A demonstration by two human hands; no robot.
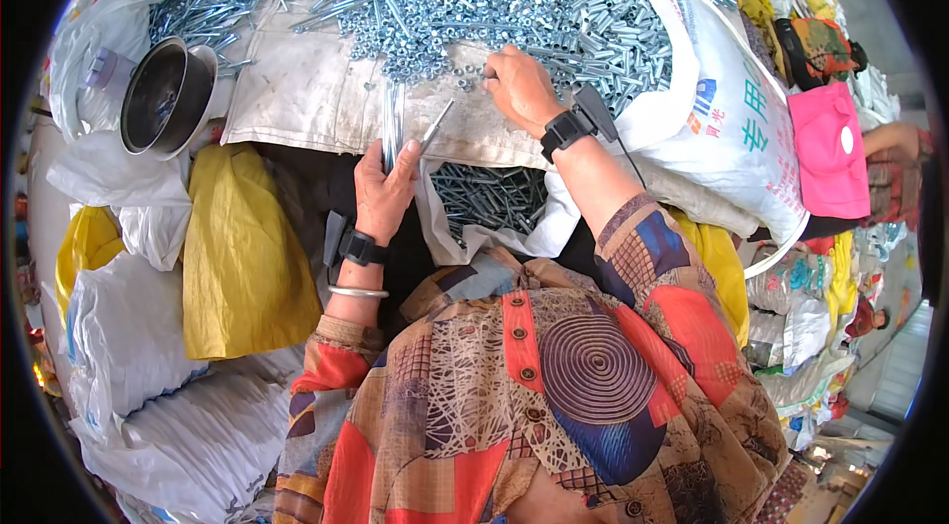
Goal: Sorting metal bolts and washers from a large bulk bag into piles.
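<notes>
Far left, dark bowl (153, 101) beside the cloth's edge; a wide sleeve or elbow swing could knock it, though it stands well apart from the hands. Left hand (386, 192) closed round a bundle of thin rods (392, 117), upright at the front of the cloth (297, 94); one separate rod (438, 124) leans out by the thumb, apparently held too. Risk: thumb eases to manage the leaning one, bundle fans out and slides. Below the cloth's front edge, an open white bag of dark metal pieces (489, 196); anything dropped there would likely mix in. Loose nuts (467, 81) lie just beside the right hand (524, 89); a brush of the knuckles could roll some off. Right fingertips drawn close together; cannot tell whether a nut is pinched. Further right, heaped metal sleeves (625, 30); the wrist device (593, 111) could snag and scatter them.
</notes>
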